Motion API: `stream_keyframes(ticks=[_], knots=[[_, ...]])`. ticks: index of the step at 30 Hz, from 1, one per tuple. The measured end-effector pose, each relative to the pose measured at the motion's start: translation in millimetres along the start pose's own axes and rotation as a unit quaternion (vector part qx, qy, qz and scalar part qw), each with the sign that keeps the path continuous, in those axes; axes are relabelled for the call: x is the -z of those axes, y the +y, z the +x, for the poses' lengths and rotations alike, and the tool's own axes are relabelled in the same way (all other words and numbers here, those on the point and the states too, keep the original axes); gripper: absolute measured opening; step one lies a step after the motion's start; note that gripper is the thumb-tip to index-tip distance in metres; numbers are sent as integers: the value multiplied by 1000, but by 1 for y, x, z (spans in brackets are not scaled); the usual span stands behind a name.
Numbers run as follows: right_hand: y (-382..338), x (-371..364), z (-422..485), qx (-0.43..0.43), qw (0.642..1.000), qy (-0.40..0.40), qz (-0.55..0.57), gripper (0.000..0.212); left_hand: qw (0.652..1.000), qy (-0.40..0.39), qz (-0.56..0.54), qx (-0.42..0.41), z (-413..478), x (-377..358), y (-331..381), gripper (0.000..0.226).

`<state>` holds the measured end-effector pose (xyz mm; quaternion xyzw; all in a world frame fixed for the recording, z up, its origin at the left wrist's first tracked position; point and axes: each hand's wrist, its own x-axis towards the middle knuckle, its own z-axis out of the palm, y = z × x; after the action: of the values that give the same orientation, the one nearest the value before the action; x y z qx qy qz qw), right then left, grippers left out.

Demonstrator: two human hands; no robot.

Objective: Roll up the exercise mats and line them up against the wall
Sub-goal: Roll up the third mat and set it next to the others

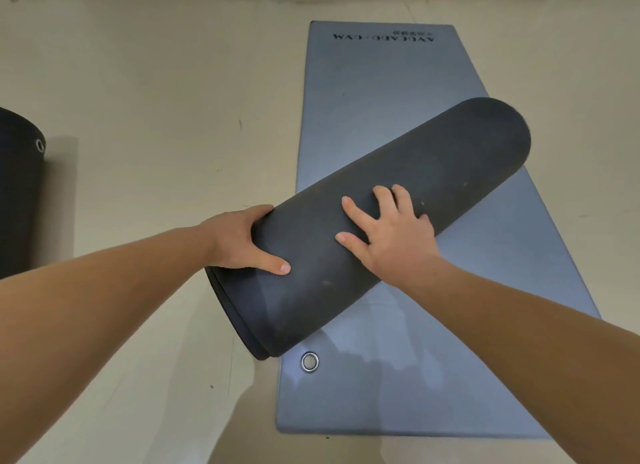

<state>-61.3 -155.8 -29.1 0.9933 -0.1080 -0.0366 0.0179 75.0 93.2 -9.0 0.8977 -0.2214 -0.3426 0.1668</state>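
Rolled mat (433, 159) (black), left grip (242, 242) holds end

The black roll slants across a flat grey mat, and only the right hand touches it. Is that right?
Not quite: both hands touch it. The left hand grips the near end of the black roll, while the right hand rests spread on top. The rest holds: the roll slants across the flat grey mat, as the head view shows.
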Motion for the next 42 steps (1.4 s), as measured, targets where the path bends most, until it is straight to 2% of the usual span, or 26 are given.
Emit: stream_keyframes(ticks=[2,4,6,8,10,12,14,16,19,21,25,27,29,33,37,40,42], knots=[[-2,5,-4,-20,999,10,48,68,1000,4,-19,20,-8,3,1,118],[4,0,-26,-92,985,26,145,77,1000,15,3,20,-16,2,9,122],[15,-7,-56,-177,936,-4,306,91,998,23,63,7,-25,-2,23,124],[20,-11,-72,-195,874,-45,442,105,992,36,120,-11,-33,-9,37,125],[21,-12,-75,-178,843,-56,504,117,989,41,144,-12,-39,-15,48,122],[20,-7,-67,-166,827,-61,533,123,988,39,146,-9,-46,-23,52,118],[25,4,-54,-143,833,-80,529,123,993,36,107,17,-51,-28,54,117],[32,15,-42,-115,853,-94,501,118,997,34,55,47,-57,-34,52,114],[18,19,-33,-71,869,-103,479,99,995,28,-37,87,-66,-36,43,112],[0,18,-33,-59,883,-109,453,86,989,22,-97,107,-71,-36,31,111],[-21,20,-31,-34,913,-97,395,74,971,8,-201,127,-82,-39,4,107],[-25,18,-28,-2,925,-78,372,67,959,-5,-251,132,-87,-40,-12,98],[-33,16,-27,33,940,-62,335,62,953,-18,-269,139,-92,-36,-27,100],[-53,17,-20,81,961,-64,258,63,978,-8,-161,135,-90,-9,-49,118],[-72,26,-6,124,963,-91,219,68,999,28,26,33,-91,25,-42,80],[-94,32,4,180,946,-122,241,68,991,36,122,-50,-110,33,-37,77],[-118,32,10,178,955,-120,206,66,980,33,159,-113,-130,27,-43,80]])
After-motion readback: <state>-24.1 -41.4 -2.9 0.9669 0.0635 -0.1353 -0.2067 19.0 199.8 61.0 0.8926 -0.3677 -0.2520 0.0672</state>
